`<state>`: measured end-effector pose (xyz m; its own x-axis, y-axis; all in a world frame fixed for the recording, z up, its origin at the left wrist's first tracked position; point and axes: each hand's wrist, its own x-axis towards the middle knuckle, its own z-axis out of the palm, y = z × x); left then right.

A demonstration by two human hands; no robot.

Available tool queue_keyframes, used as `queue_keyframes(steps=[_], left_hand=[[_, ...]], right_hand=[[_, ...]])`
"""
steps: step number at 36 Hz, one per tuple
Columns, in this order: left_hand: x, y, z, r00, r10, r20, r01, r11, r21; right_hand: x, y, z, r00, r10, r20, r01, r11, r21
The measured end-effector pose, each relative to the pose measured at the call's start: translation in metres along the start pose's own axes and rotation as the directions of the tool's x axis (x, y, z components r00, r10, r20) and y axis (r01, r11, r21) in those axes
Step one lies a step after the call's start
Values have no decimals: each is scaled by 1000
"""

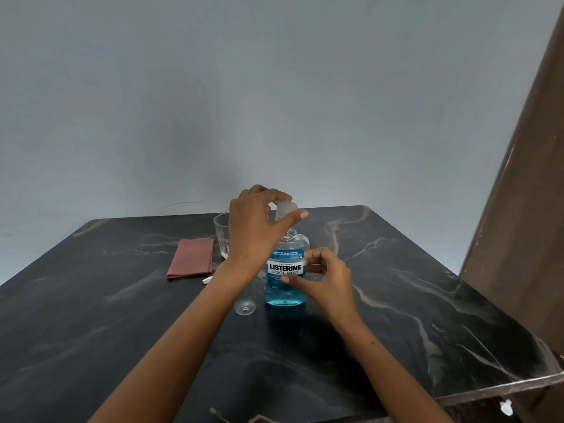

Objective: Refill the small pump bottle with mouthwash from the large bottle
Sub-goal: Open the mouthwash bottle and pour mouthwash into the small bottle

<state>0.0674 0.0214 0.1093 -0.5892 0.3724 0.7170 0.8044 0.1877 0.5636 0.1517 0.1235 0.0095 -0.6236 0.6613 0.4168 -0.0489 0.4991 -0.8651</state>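
The large mouthwash bottle [285,285] stands upright at the table's middle, holding blue liquid, its neck uncovered. My left hand [259,227] holds its frosted cap [287,209] pinched in the fingertips, just above the neck. My right hand [323,279] grips the bottle's right side, thumb across the label. The small clear bottle [245,307] stands just left of the large one. Only its lower part shows past my left forearm, and its top is hidden.
A clear drinking glass [222,236] stands behind my left hand. A folded red cloth [190,261] lies to its left, with a small white piece [207,280] near its corner. The dark marble table [396,300] ends at right by a brown wooden panel [525,209].
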Motion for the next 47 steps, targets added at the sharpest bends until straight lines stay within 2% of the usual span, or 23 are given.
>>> queue_keyframes(steps=[8,14,17,22,25,33,42,44,47], left_hand=[[3,5,1,1000,10,-7,-10,998,57],[1,10,-1,988,153,-37,-143,971,193],[1,12,-2,989,144,-18,-141,983,117],[0,3,-3,990,74,124,-78,997,26],[-2,-1,-1,987,44,155,-39,999,-38],[2,4,1,993,92,68,-88,994,-68],[-15,7,-6,957,286,-55,-288,957,-33],[-23,8,-8,953,280,-116,-288,956,-52],[-41,10,-9,963,193,-189,-223,963,-153]], right_hand=[[1,-2,-2,999,35,22,-36,999,12],[2,-5,-3,1000,30,2,-30,999,16],[3,-4,-5,1000,17,-12,-16,999,32],[4,-4,-5,1000,8,14,-8,999,40],[4,-2,-5,1000,-8,16,8,999,37],[6,3,-4,999,-30,13,29,999,38],[5,-1,-4,998,-50,-26,52,996,67],[5,-3,-7,997,-48,-54,51,997,55],[4,-9,-13,987,-120,-106,127,990,56]])
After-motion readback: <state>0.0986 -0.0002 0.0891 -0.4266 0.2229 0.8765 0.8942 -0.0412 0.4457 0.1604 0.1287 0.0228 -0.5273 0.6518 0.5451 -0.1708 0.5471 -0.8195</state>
